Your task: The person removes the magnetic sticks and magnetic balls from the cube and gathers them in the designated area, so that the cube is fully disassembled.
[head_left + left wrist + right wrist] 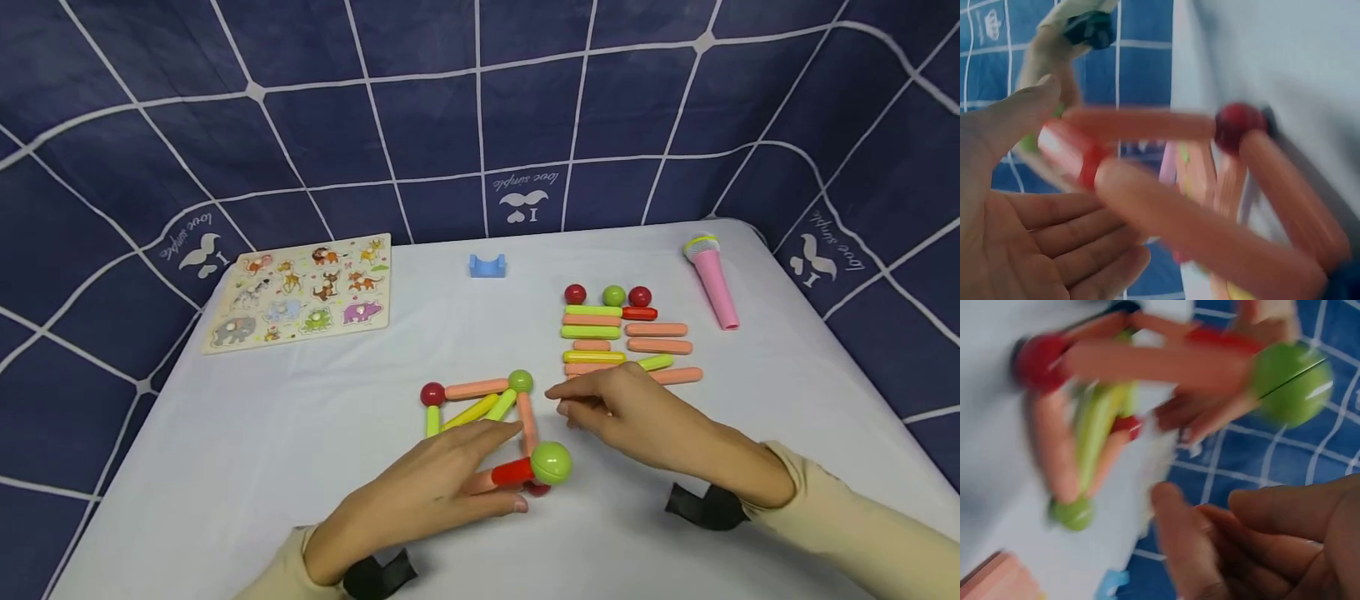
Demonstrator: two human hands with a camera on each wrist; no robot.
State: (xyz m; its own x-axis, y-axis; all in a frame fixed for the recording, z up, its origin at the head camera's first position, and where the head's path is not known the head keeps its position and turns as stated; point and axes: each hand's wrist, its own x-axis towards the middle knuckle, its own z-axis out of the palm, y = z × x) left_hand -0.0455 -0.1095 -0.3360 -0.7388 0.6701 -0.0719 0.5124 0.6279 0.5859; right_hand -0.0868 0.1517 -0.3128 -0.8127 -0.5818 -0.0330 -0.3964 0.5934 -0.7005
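A ball-and-stick frame lies on the table, with a red ball (432, 394) and a green ball (521, 382) at its far corners and a yellow stick (468, 412) inside. From the near red ball (1240, 129) a pink stick (1154, 364) rises to a larger green ball (551, 463). A red stick (513, 472) joined to a pink one slants from that ball down to a dark blue ball (1344, 284). My left hand (442, 471) is spread around the red stick, its fingers extended; contact is unclear. Right of the frame, my right hand (637, 417) hovers with loosely bent fingers, holding nothing.
Rows of loose sticks (592, 332) lie at the right, partly behind my right hand, with red and green balls (613, 296) behind them. A pink toy microphone (716, 283), a small blue holder (487, 267) and an animal puzzle board (300, 296) stand farther back.
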